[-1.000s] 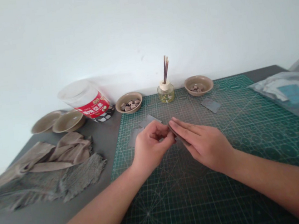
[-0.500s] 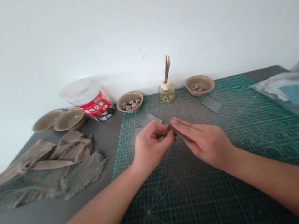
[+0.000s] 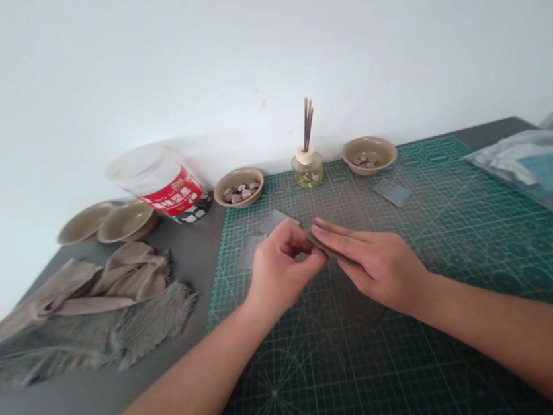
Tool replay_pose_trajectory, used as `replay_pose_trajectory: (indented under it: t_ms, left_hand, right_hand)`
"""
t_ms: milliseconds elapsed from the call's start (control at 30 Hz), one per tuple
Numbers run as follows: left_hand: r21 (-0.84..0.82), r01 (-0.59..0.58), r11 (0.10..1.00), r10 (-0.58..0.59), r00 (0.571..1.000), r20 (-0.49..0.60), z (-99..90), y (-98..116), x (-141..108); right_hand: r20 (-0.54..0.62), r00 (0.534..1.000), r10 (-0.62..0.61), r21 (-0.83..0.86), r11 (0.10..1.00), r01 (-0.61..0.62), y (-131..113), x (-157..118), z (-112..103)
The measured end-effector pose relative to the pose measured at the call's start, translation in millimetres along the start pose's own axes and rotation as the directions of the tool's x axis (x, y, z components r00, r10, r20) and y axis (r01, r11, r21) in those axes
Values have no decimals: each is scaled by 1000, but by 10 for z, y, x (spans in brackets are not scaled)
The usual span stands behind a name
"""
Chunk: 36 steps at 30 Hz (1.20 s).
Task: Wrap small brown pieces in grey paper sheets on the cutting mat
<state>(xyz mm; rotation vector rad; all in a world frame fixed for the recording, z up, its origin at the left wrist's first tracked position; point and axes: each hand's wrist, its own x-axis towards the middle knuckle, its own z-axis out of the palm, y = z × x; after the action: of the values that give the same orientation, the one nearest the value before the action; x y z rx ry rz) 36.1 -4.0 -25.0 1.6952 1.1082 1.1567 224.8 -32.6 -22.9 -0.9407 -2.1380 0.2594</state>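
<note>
Above the middle of the green cutting mat, my left hand is closed in a pinch on something small that the fingers hide. My right hand holds a thin, dark grey piece of sandpaper under its straight, closed fingers. Its edge meets the left fingertips. More grey sheets of sandpaper lie flat on the mat behind my left hand, and a single grey sheet lies beyond the right one.
Small stones fill part of a bowl and another bowl; a reed diffuser stands between. Leftward are a plastic jar, nested bowls and a crumpled cloth. A plastic bag lies right.
The sandpaper and my right fingers have shifted slightly left and up against the left fingertips. My left hand keeps its pinch, and the view has tilted very slightly.
</note>
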Motion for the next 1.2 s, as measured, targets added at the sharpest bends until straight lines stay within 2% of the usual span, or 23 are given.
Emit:
replay_pose_trajectory:
  t_ms: [67,200,300,433,633,800,1033,1200]
  left_hand:
    - [-6,7,1000,-7,1000,3,-2,4,-1]
    - [-56,-2,998,1,1000,-9,5,38,-16]
    - [-94,4,996,-5,1000,-4,12,64,-23]
    - [-76,-47,996,46,999,-15,14,83,-27]
    - [-108,-47,993,45,999,-12,1,93,-37]
    - [-51,-32,998,32,999,-16,-9,59,-19]
    - [-59,-40,997,42,998,36,-19,60,-32]
    - [-103,-49,993,52,998,32,-30,53,-21]
  right_hand:
    - [-8,1000,23,-12,1000,-23,18,-4,13]
    - [-29,1000,-10,-23,1000,9,28,-17,15]
    - [-39,999,34,-32,999,-35,6,-28,8]
    - [-37,999,22,-22,1000,-23,-2,-35,9]
    - [-20,992,126,-61,990,-127,29,-12,2]
    - [-48,999,17,-53,998,-19,-36,-19,-28]
    - [-10,1000,-11,-108,994,10,12,-34,-8]
    - [-13,993,119,-106,987,-120,27,-2,-54]
